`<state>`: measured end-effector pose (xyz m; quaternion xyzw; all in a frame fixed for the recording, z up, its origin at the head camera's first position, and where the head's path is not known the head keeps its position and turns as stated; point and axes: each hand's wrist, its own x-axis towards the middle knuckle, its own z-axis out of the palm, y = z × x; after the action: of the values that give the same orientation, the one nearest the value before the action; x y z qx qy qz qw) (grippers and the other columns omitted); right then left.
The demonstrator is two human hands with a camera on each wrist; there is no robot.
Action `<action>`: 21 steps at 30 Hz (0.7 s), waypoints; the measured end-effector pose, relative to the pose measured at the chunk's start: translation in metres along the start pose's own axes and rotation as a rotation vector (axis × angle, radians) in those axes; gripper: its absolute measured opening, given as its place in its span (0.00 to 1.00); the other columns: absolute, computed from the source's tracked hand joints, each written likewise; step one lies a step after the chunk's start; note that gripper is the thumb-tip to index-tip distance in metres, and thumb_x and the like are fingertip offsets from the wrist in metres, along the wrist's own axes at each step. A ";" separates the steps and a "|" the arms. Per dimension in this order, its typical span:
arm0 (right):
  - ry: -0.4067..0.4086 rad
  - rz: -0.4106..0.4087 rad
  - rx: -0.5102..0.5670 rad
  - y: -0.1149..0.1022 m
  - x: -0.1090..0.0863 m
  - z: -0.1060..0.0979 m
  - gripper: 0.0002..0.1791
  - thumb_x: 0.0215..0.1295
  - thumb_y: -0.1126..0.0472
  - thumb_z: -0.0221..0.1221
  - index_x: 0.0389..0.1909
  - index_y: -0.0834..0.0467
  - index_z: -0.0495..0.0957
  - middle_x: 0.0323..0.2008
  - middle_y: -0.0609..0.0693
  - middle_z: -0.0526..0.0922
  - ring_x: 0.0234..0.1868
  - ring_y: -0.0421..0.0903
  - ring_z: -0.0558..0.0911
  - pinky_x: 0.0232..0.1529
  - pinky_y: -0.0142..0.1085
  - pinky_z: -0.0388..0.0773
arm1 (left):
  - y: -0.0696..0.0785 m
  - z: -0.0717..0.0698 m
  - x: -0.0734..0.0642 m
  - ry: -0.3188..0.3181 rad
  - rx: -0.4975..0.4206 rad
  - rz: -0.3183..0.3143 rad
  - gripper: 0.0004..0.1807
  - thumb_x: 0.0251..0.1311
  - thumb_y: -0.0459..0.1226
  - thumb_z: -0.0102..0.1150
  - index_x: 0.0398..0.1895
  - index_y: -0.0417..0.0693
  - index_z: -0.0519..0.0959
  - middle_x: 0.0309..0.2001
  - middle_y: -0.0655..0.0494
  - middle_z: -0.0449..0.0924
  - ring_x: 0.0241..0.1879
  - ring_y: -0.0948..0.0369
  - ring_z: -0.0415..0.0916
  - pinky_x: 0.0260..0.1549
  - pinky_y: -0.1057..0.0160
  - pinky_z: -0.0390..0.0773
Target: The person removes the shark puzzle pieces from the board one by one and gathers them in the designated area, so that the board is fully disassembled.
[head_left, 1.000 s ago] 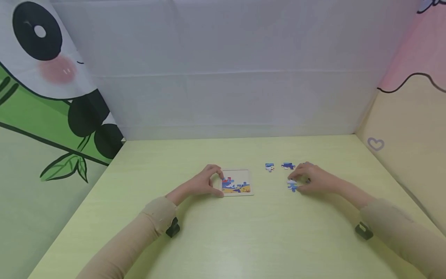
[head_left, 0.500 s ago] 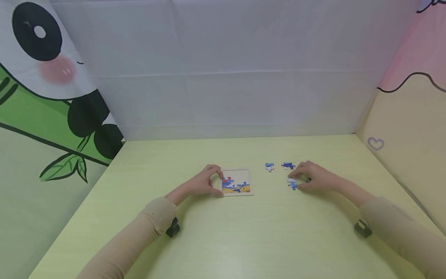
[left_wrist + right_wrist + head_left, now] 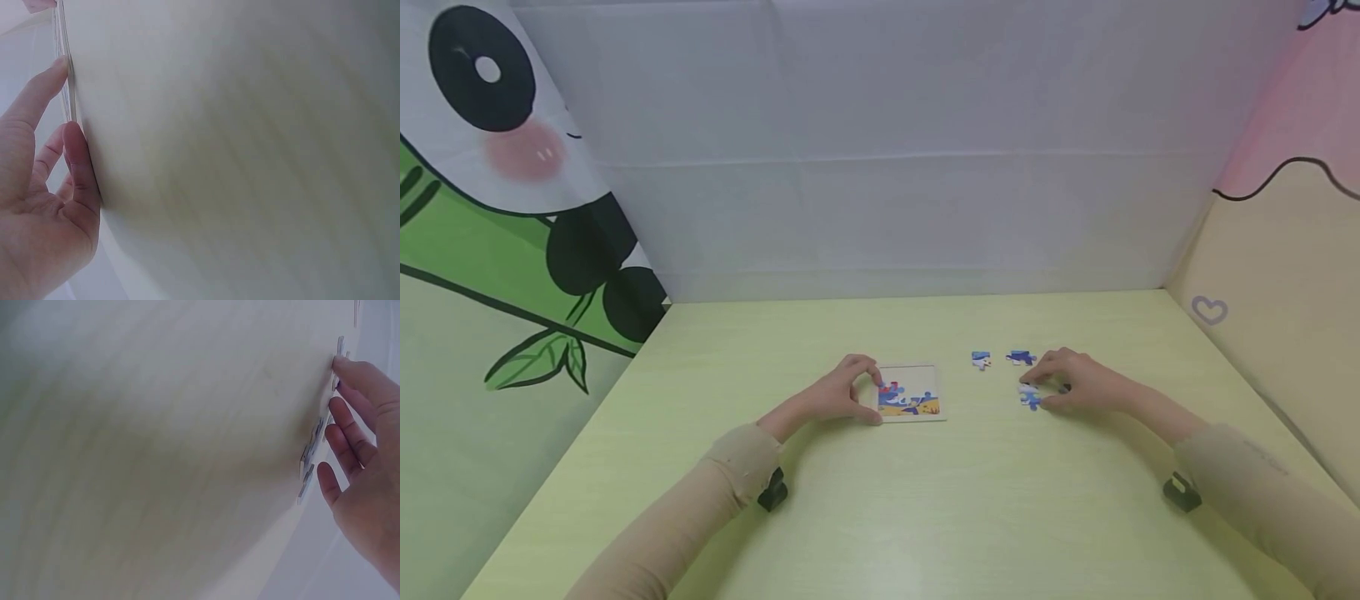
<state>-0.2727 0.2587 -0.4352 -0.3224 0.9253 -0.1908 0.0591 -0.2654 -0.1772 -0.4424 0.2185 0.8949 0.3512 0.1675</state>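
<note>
A small square jigsaw puzzle tray point(image 3: 912, 377) lies on the table, its lower part filled with joined pieces and its upper part bare. My left hand point(image 3: 835, 393) holds its left edge between thumb and fingers; the left wrist view shows the thumb point(image 3: 53, 78) right at the tray's thin edge. To the right, my right hand point(image 3: 1081, 385) pinches a blue and white puzzle piece point(image 3: 1028, 398) with thumb and index finger, low at the tabletop. A dark piece point(image 3: 1064, 388) shows partly beneath that hand, the rest hidden.
Two more puzzle pieces lie farther back: a blue and white one point(image 3: 981, 360) and a dark blue one point(image 3: 1020, 357), the latter close to my right fingertips. A white cloth wall point(image 3: 910, 225) stands behind the table point(image 3: 880, 508), with printed cloths at both sides.
The right thumb and the pinched piece have shifted very slightly. My left hand, the tray and the other pieces stay where they were.
</note>
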 end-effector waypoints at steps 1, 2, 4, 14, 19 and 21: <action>-0.001 -0.001 0.000 0.000 0.000 0.000 0.20 0.58 0.58 0.69 0.53 0.46 0.83 0.49 0.44 0.83 0.54 0.50 0.75 0.55 0.53 0.68 | 0.000 0.000 0.000 -0.001 0.001 0.000 0.26 0.49 0.43 0.76 0.48 0.55 0.72 0.75 0.48 0.51 0.28 0.61 0.65 0.34 0.66 0.71; -0.001 -0.001 -0.002 0.000 0.000 0.000 0.20 0.58 0.58 0.69 0.53 0.46 0.83 0.49 0.44 0.83 0.55 0.50 0.75 0.55 0.54 0.68 | 0.000 0.000 0.000 -0.001 0.001 0.000 0.26 0.49 0.43 0.76 0.48 0.55 0.72 0.75 0.48 0.51 0.28 0.61 0.65 0.34 0.66 0.71; -0.002 -0.001 -0.006 0.000 -0.001 -0.001 0.21 0.58 0.58 0.69 0.53 0.46 0.83 0.50 0.44 0.83 0.55 0.51 0.75 0.55 0.57 0.68 | 0.001 0.000 -0.001 -0.001 0.003 -0.001 0.26 0.49 0.43 0.76 0.48 0.55 0.72 0.75 0.48 0.51 0.28 0.62 0.65 0.34 0.67 0.71; -0.004 0.000 0.006 -0.005 -0.004 -0.004 0.21 0.57 0.58 0.69 0.53 0.47 0.83 0.49 0.45 0.83 0.56 0.53 0.75 0.55 0.62 0.65 | 0.000 0.001 0.000 0.002 0.006 0.016 0.26 0.49 0.43 0.76 0.48 0.52 0.72 0.74 0.45 0.52 0.28 0.62 0.66 0.33 0.68 0.71; 0.008 -0.012 0.005 -0.006 -0.004 -0.003 0.21 0.56 0.59 0.70 0.53 0.48 0.83 0.49 0.45 0.84 0.55 0.53 0.76 0.54 0.61 0.65 | 0.002 0.000 -0.001 -0.001 0.007 0.011 0.26 0.49 0.43 0.76 0.49 0.52 0.72 0.74 0.45 0.52 0.28 0.62 0.66 0.33 0.68 0.72; 0.010 -0.014 0.008 -0.006 -0.004 -0.003 0.21 0.56 0.59 0.70 0.53 0.49 0.83 0.49 0.45 0.84 0.55 0.53 0.76 0.55 0.61 0.65 | 0.002 0.000 -0.001 -0.002 0.007 0.010 0.26 0.49 0.43 0.76 0.49 0.52 0.72 0.74 0.45 0.52 0.28 0.62 0.66 0.33 0.68 0.72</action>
<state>-0.2669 0.2572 -0.4301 -0.3274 0.9227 -0.1964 0.0542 -0.2637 -0.1767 -0.4410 0.2239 0.8948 0.3487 0.1660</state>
